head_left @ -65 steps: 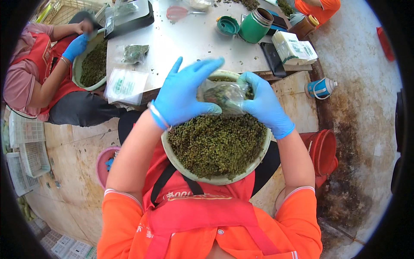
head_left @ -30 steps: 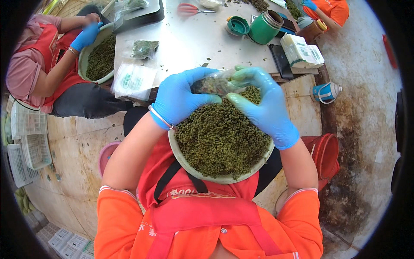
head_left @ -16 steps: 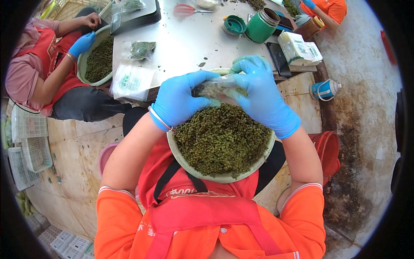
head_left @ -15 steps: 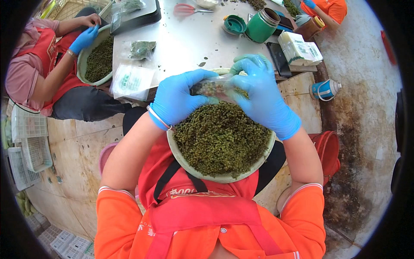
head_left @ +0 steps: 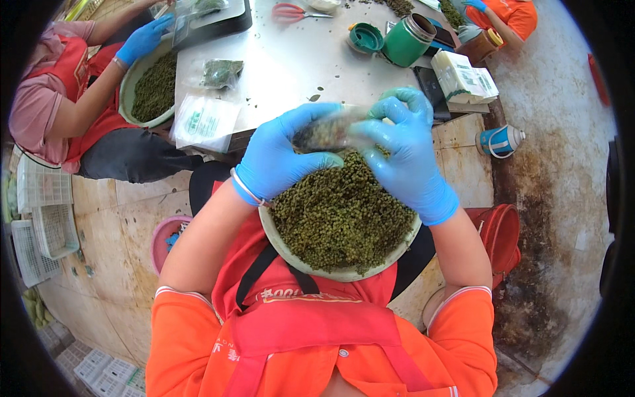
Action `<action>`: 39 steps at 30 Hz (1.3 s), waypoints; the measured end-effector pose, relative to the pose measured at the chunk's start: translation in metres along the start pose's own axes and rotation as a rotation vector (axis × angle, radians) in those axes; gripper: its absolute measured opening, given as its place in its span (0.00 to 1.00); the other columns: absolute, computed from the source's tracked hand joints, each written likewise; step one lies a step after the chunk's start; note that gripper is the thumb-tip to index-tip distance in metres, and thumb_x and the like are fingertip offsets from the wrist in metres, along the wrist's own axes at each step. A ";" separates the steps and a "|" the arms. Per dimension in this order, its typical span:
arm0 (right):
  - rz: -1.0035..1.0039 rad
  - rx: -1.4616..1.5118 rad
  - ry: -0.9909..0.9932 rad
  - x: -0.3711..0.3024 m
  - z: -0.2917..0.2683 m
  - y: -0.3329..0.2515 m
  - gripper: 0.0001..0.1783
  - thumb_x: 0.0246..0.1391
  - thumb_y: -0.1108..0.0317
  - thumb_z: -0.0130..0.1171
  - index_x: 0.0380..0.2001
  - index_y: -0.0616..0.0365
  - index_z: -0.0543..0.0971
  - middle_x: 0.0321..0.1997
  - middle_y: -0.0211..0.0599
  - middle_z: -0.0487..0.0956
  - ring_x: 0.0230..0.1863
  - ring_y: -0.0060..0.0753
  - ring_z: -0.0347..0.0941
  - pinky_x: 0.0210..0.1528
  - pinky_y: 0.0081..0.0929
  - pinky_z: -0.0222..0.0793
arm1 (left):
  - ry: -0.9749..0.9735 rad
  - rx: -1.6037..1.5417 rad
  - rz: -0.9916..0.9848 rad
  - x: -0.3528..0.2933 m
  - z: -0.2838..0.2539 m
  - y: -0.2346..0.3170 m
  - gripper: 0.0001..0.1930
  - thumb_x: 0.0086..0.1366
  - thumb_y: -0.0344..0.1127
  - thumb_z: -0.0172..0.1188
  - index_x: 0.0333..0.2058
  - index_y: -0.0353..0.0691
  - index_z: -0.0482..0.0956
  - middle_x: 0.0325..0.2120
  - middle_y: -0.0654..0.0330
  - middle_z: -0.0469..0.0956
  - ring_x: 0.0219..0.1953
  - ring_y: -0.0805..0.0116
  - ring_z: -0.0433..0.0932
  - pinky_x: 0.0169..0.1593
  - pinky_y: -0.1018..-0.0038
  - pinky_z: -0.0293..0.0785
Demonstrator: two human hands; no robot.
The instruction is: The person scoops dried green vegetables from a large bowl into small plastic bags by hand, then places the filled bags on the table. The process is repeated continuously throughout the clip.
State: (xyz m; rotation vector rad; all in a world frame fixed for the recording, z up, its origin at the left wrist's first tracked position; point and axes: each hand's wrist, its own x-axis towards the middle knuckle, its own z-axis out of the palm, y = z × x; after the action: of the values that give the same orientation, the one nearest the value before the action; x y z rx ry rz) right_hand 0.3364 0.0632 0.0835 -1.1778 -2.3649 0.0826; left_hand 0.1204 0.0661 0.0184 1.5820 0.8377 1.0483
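A pale round basin [head_left: 331, 275] sits on my lap, heaped with small green berries like fresh green peppercorns [head_left: 340, 218]. Above its far side I hold a clear plastic bag [head_left: 324, 132] part filled with similar berries, smeared by motion. My left hand [head_left: 274, 152], in a blue glove, pinches the bag's left end between thumb and fingers. The gloved right hand [head_left: 410, 155] has bent fingers closed on the bag's right end; its upper fingers curl above it. What lies right between those fingertips is blurred.
Ahead stands a metal table [head_left: 284, 66] with a filled bag [head_left: 221, 73], a stack of flat bags [head_left: 206, 122], red scissors [head_left: 291, 12], a scale [head_left: 218, 26] and a green jar [head_left: 409, 41]. A co-worker [head_left: 66, 99] sits left with another basin. A red bucket [head_left: 497, 235] stands right.
The bag has tilted, and its right end is now blurred. My right hand's fingers have shifted and spread somewhat. The co-worker's gloved hand at left has moved up toward the scale.
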 end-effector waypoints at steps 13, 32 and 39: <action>0.194 0.289 0.074 -0.012 0.002 0.013 0.06 0.49 0.71 0.66 0.33 0.54 0.82 0.36 0.35 0.75 0.51 0.42 0.68 0.55 0.37 0.63 | 0.315 -0.415 -0.385 -0.002 -0.019 -0.026 0.08 0.68 0.34 0.58 0.37 0.37 0.83 0.25 0.63 0.82 0.28 0.77 0.80 0.32 0.81 0.74; -0.137 -0.168 -0.224 0.004 -0.031 -0.030 0.21 0.41 0.62 0.70 0.43 0.39 0.83 0.44 0.25 0.80 0.66 0.46 0.61 0.69 0.69 0.36 | 0.082 0.252 0.012 -0.012 0.020 0.006 0.33 0.48 0.27 0.68 0.57 0.42 0.72 0.47 0.47 0.78 0.47 0.49 0.79 0.52 0.64 0.76; -0.115 -0.056 -0.249 -0.005 0.006 -0.022 0.15 0.44 0.66 0.67 0.39 0.37 0.85 0.42 0.27 0.81 0.63 0.50 0.62 0.67 0.71 0.38 | 0.088 0.483 0.071 -0.016 0.021 0.001 0.34 0.46 0.25 0.72 0.56 0.41 0.75 0.47 0.48 0.79 0.46 0.55 0.81 0.49 0.69 0.77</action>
State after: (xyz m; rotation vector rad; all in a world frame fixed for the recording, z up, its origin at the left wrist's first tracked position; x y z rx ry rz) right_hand 0.3198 0.0468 0.0827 -1.1095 -2.6636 0.1315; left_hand 0.1342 0.0435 0.0136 1.9890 1.1646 1.0195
